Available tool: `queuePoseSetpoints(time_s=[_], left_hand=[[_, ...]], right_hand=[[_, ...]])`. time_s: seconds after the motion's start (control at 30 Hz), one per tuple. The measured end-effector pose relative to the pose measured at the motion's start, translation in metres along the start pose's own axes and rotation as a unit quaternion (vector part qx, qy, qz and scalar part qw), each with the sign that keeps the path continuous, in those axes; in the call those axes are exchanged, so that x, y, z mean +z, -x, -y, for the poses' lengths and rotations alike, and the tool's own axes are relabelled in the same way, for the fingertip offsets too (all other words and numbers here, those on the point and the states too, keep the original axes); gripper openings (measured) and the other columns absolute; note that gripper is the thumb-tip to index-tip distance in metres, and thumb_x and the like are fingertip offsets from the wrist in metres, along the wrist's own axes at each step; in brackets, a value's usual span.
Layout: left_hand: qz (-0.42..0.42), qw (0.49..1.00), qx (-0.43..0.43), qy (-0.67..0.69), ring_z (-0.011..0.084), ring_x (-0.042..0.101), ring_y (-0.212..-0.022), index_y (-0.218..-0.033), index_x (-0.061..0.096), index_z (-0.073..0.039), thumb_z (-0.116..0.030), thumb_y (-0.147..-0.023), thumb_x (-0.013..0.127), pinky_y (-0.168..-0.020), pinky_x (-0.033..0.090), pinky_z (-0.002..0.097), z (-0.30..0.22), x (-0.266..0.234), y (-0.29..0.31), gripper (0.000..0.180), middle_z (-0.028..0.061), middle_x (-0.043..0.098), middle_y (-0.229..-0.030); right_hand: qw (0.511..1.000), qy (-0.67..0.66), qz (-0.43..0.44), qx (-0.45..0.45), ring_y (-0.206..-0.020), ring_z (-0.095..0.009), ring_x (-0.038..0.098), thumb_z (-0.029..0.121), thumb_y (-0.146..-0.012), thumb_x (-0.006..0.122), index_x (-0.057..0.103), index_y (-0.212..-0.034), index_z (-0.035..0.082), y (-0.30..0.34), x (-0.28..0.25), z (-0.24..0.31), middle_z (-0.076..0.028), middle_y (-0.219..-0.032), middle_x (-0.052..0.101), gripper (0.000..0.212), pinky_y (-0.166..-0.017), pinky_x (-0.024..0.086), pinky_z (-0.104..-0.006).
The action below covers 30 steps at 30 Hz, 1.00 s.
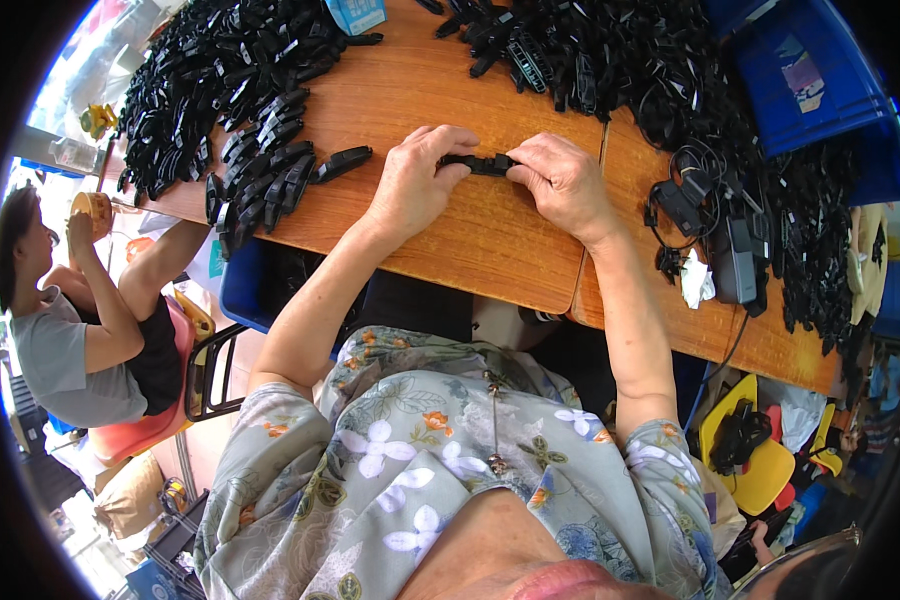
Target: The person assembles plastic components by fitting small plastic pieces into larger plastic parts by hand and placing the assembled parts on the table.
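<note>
Between my hands a slim black plastic piece (488, 165) is stretched across, just above the wooden table (450, 235). My left hand (417, 182) pinches its left end between thumb and fingers. Its right end is pinched by my right hand (567, 185); the fingertips hide that tip. To the left of my left hand, a single curved black plastic part (342, 164) lies at the edge of a cluster of similar parts (270, 175).
Large heaps of black parts cover the far left (220, 70) and far right (620, 60). Cables and a black adapter (738, 262) lie right, beside crumpled white tissue (697, 280). A blue bin (820, 80) stands far right. A seated person (80, 350) is at left, near a blue tub (245, 295).
</note>
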<state>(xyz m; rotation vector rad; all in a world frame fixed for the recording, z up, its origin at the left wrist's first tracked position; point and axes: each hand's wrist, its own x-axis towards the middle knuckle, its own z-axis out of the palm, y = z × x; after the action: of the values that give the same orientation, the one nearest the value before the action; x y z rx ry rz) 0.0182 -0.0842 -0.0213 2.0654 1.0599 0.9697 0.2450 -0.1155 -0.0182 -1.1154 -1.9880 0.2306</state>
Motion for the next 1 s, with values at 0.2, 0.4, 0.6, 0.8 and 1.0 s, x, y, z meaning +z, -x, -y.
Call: queuePoseSetpoints(time_s=[0.2, 0.4, 0.6, 0.8, 1.0], left_hand=[[0.016, 0.998, 0.056, -0.014, 0.0266, 0.074, -0.105, -0.119, 0.067, 0.000, 0.005, -0.083, 0.075, -0.088, 0.058, 0.0359, -0.003, 0.007, -0.005, 0.037, 0.0155, 0.072, -0.111], [-0.073, 0.942, 0.149, -0.293, 0.0312, 0.063, -0.112, -0.114, 0.069, -0.006, -0.006, -0.085, 0.072, -0.104, 0.041, 0.0458, -0.008, -0.013, 0.010, 0.028, 0.0107, 0.072, -0.103], [-0.129, 0.915, 0.018, -0.382, 0.0342, 0.059, -0.115, -0.122, 0.063, -0.007, -0.004, -0.089, 0.068, -0.102, 0.041, 0.0454, 0.023, -0.066, 0.045, 0.033, 0.0129, 0.067, -0.110], [-0.176, 0.877, -0.041, -0.445, 0.0324, 0.059, -0.119, -0.122, 0.066, -0.008, 0.002, -0.087, 0.062, -0.104, 0.041, 0.0458, 0.023, -0.081, 0.056, 0.037, 0.0117, 0.065, -0.123], [-0.124, 0.954, 0.086, -0.260, 0.0358, 0.051, -0.138, -0.144, 0.058, -0.009, -0.003, -0.093, 0.061, -0.115, 0.039, 0.0490, 0.000, -0.021, -0.068, 0.052, 0.0134, 0.056, -0.150]], right_hand=[[0.998, 0.054, 0.035, -0.021, -0.087, -0.028, 0.069, 0.009, -0.076, 0.082, 0.074, -0.088, 0.005, -0.005, 0.011, 0.005, -0.008, -0.092, 0.072, 0.014, -0.073, 0.055, -0.0388], [0.977, 0.164, -0.121, 0.066, -0.099, -0.029, 0.068, 0.024, -0.094, 0.075, 0.074, -0.110, 0.010, 0.000, -0.004, -0.029, -0.006, -0.113, 0.070, 0.022, -0.084, 0.059, -0.0384], [0.906, 0.361, -0.068, 0.209, -0.111, -0.036, 0.061, 0.022, -0.095, 0.072, 0.068, -0.123, 0.008, 0.009, -0.033, -0.056, -0.014, -0.128, 0.064, 0.032, -0.087, 0.058, -0.0463], [0.930, 0.307, -0.050, 0.195, -0.101, -0.033, 0.065, 0.022, -0.092, 0.074, 0.063, -0.099, 0.001, -0.006, -0.011, -0.025, -0.015, -0.104, 0.065, 0.025, -0.079, 0.058, -0.0459], [0.961, 0.234, -0.060, 0.132, -0.096, -0.033, 0.067, 0.010, -0.083, 0.072, 0.067, -0.108, 0.001, 0.001, -0.005, -0.018, -0.015, -0.100, 0.064, 0.027, -0.077, 0.058, -0.0456]])
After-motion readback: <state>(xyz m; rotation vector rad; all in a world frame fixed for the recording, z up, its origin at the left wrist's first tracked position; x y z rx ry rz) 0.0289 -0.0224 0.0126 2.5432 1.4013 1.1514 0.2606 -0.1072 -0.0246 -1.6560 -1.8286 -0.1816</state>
